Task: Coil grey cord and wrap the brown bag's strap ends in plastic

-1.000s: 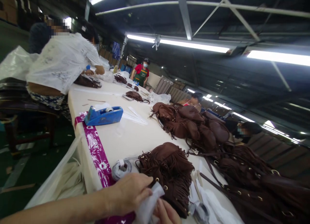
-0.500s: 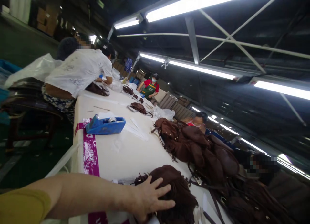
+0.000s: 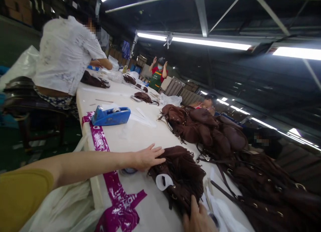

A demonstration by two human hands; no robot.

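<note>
A brown fringed handbag lies on the white table, with a white paper piece on its near left side. My left hand reaches across from the left, fingers stretched out, its tips touching the bag's upper left edge. At the bottom of the view, my right hand holds the bag's near edge between thumb and fingers, partly cut off by the frame. Purple printed tape runs along the table left of the bag. Farther up stands a blue tape dispenser.
A large pile of brown bags spreads along the right. A person in a white shirt leans over the table at the far left. Another person in a green apron stands at the far end, both hands raised. Clear plastic hangs at the near left.
My left hand has moved from on top of the bag to its left edge. My right hand has come into view at the bag's near edge. The far person has raised both hands.
</note>
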